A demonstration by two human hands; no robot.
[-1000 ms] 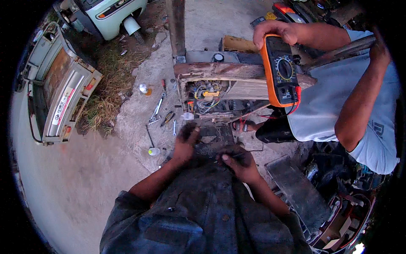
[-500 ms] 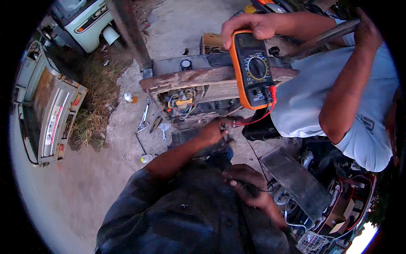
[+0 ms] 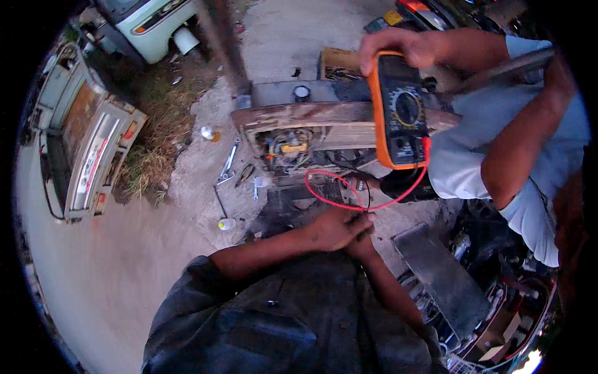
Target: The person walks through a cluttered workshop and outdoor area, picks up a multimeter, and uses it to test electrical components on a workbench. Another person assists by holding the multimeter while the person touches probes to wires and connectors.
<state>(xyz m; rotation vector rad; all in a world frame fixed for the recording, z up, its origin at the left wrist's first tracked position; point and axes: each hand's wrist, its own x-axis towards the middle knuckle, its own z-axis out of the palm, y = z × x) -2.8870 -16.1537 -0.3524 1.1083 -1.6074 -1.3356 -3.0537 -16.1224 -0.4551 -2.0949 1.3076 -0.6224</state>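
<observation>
My left hand [image 3: 336, 229] and my right hand [image 3: 361, 238] meet just in front of me, fingers closed around the red test lead [image 3: 327, 201] and black lead [image 3: 368, 199]; my left hand partly hides my right, so each one's grip is unclear. A co-worker's hand [image 3: 408, 45] holds an orange multimeter [image 3: 402, 112] above these leads. The co-worker's other arm [image 3: 517, 149] reaches up by a metal bar [image 3: 498, 71]. Beyond my hands, a worn frame [image 3: 299, 112] has an open bay with tangled wires and a yellow part [image 3: 293, 148].
Wrenches [image 3: 228, 161], pliers [image 3: 245, 174] and small bottles [image 3: 227, 224] lie on concrete at left. A pale vehicle [image 3: 149, 25] and rusty vehicle body [image 3: 84, 143] stand beyond grass. A dark panel [image 3: 439, 280] and piled parts occupy the lower right. A cardboard box [image 3: 339, 62] sits behind the frame.
My hands, earlier apart, have come together. The red lead now loops out over the bay. The view shifted left, then partly back, with the multimeter still held up.
</observation>
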